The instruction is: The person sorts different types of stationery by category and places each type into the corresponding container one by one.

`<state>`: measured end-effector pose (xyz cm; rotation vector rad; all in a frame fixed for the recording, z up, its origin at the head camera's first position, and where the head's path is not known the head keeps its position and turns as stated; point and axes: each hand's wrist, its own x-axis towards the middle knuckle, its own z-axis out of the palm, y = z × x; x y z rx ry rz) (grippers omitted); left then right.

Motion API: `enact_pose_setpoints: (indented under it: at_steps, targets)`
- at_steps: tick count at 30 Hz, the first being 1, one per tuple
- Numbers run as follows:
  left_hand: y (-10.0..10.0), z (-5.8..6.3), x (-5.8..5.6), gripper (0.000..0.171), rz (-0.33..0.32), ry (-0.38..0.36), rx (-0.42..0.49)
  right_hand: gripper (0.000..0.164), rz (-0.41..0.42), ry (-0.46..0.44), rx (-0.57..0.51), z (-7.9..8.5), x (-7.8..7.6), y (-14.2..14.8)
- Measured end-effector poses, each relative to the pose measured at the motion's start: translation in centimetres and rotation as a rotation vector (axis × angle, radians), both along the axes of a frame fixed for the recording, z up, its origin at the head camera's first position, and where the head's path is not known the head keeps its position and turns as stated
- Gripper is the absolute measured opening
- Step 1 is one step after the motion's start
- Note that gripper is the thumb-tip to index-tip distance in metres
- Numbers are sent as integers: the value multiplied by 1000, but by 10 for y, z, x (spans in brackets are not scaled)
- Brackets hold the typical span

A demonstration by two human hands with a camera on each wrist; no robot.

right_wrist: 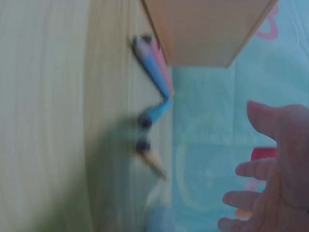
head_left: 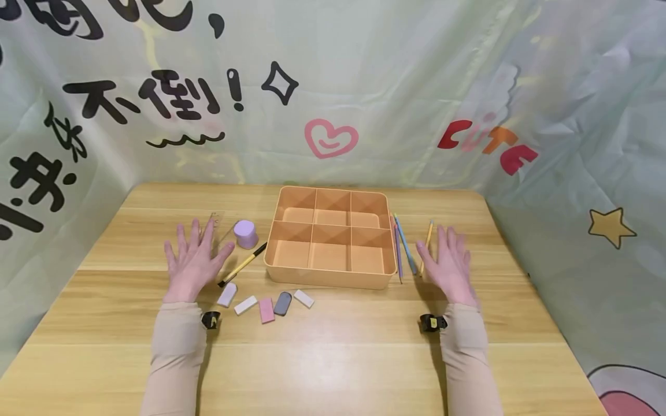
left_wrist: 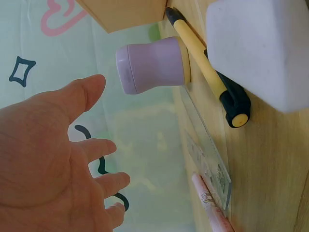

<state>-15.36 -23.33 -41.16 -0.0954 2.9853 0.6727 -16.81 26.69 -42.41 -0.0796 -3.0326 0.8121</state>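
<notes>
My left hand (head_left: 192,263) is held with straight, spread fingers at the left of the table, holding nothing. Nearest to it are a small purple waisted cylinder (head_left: 245,234) and a yellow-and-black pen (head_left: 241,264). In the left wrist view, a clear ruler (left_wrist: 207,145) and a pink pen (left_wrist: 211,208) lie past the fingers. On the right, my right hand (head_left: 448,266) also has its fingers extended and holds nothing. Beside it lie a yellow pencil (head_left: 429,236), a blue pencil (head_left: 406,245) and a purple pencil (head_left: 398,254). The right wrist view is blurred.
An orange box (head_left: 328,277) with several compartments stands between the hands, nothing visible inside. In front of it lie a pink eraser (head_left: 266,310), a dark grey eraser (head_left: 282,303) and several white blocks (head_left: 245,305). A printed cloth (head_left: 395,86) hangs behind the table (head_left: 333,370).
</notes>
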Motion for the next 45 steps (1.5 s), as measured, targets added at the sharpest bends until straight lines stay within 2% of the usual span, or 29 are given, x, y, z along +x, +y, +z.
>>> enact_pose_setpoints:
  at_steps: [4, 7, 11, 15, 23, 27, 31, 39, 45]
  targets:
    - [0, 2, 1, 92, -9, -8, 0, 79, 28, 40, -125, 0, -4, -20]
    - [2, 3, 0, 90, -24, -17, -1, 73, 45, 47, -277, 1, -7, -38]
    - [6, 3, -4, 88, -56, -33, 19, 67, 62, 70, -531, 1, -11, -59]
    - [10, 4, -11, 87, -91, -40, 48, 68, 83, 95, -683, -4, -14, -73]
    - [14, 7, -24, 83, -173, -18, 97, 73, 87, 91, -571, -13, -14, -82]
    - [17, 8, -32, 77, -229, 3, 147, 78, 111, 117, -581, -14, -15, -84]
    - [21, 10, -37, 75, -263, -11, 177, 80, 130, 123, -593, -15, -15, -85]
    - [23, 22, -43, 75, -286, 13, 158, 79, 135, 115, -613, -15, -15, -84]
    - [24, 26, -46, 68, -257, 43, 131, 81, 148, 116, -619, -15, -18, -82]
